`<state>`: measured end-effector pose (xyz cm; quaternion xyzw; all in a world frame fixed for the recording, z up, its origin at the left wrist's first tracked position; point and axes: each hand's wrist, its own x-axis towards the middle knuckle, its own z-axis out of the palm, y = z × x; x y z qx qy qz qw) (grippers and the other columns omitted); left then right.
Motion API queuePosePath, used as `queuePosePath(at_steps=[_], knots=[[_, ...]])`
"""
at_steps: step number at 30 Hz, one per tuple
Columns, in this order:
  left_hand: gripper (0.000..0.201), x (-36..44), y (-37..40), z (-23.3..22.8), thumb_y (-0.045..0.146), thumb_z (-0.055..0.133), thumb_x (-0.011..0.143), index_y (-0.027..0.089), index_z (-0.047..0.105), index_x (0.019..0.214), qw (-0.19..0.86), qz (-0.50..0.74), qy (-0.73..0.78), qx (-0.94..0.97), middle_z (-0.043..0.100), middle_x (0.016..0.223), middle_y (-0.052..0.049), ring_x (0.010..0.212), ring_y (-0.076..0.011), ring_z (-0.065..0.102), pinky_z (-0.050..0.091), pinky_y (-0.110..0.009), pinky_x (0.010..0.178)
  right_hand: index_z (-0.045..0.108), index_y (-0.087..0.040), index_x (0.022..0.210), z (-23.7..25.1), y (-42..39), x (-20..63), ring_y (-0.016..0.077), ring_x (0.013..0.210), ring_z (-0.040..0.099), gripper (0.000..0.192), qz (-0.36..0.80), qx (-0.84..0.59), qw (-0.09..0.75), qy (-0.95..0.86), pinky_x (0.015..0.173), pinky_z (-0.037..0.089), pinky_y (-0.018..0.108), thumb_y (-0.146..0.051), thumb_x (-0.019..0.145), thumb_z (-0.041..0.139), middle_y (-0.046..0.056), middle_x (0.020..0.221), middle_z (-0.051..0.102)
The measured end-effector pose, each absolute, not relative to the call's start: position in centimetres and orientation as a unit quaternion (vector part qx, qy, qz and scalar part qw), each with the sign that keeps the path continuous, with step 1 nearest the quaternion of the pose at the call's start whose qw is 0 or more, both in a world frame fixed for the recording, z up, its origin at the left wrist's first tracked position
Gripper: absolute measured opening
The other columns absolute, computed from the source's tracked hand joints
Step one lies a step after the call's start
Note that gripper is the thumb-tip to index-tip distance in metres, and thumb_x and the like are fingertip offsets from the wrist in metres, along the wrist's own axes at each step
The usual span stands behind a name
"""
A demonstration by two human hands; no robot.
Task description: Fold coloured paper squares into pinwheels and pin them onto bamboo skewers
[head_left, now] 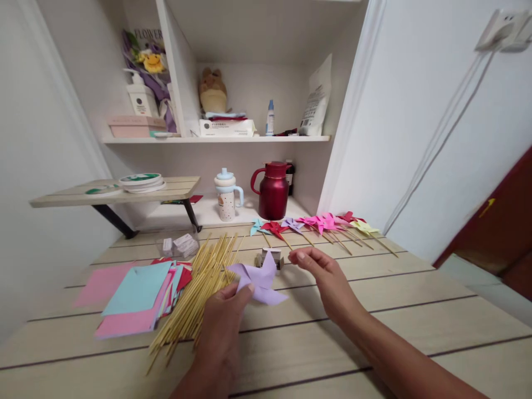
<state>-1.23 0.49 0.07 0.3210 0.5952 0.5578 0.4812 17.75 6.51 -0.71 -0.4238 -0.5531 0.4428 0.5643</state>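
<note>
Nearest, left hand [224, 316] pinches the lilac paper pinwheel [258, 281] at its near-left edge; right hand [322, 271] hovers just right of it, fingers loosely curled, holding nothing visible.

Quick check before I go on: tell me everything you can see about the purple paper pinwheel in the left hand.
The purple paper pinwheel is pale lilac, folded from thin paper into pointed blades around a centre. It has no stick on it. The left hand pinches its lower left blade between thumb and fingers, holding it tilted just above the wooden table. It sits beside the pile of bamboo sticks and in front of a small box. The right hand hovers close, not touching.
</note>
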Motion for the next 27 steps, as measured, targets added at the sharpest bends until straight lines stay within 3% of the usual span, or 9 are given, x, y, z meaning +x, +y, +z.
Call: queuePosePath(at_steps=[8,14,22,27], knots=[[0.022,-1.7,0.8,0.7,0.031,0.078,0.059,0.018,0.071,0.076,0.51,0.64,0.525,0.232,0.071,0.076,0.0,0.078,-0.018,0.063,0.044,-0.027,0.073,0.069,-0.017,0.083,-3.3,11.1,21.1,0.0223,0.081,0.06,0.032,0.338,-0.494,0.587,-0.546,0.079,0.045,0.038,-0.049,0.079,0.065,0.006,0.081,0.068],[0.018,-1.8,1.0,0.6,0.029,0.077,0.061,0.018,0.072,0.075,0.513,0.656,0.502,0.233,0.07,0.078,0.0,0.083,-0.0181,0.063,0.045,-0.028,0.08,0.071,-0.019,0.085,-3.7,11.1,20.6,0.0225,0.083,0.061,0.027,0.246,-0.496,0.555,-0.621,0.079,0.047,0.038,-0.045,0.079,0.067,0.007,0.089,0.067],[0.017,-2.3,1.6,0.6,0.027,0.078,0.062,0.02,0.071,0.076,0.471,0.697,0.511,0.179,0.073,0.084,0.001,0.088,-0.0191,0.065,0.047,-0.028,0.08,0.077,-0.023,0.082,-2.6,10.6,17.7,0.0207,0.081,0.057,0.01,0.096,-0.472,0.441,-0.757,0.074,0.045,0.033,-0.025,0.082,0.066,0.004,0.08,0.058],[0.02,-2.3,1.6,0.3,0.027,0.077,0.064,0.019,0.073,0.082,0.469,0.698,0.506,0.192,0.074,0.082,-0.001,0.084,-0.0197,0.067,0.049,-0.029,0.076,0.078,-0.023,0.075,-1.5,11.3,16.2,0.0201,0.079,0.057,0.014,0.012,-0.469,0.326,-0.821,0.072,0.04,0.031,-0.013,0.076,0.069,0.004,0.078,0.062]])
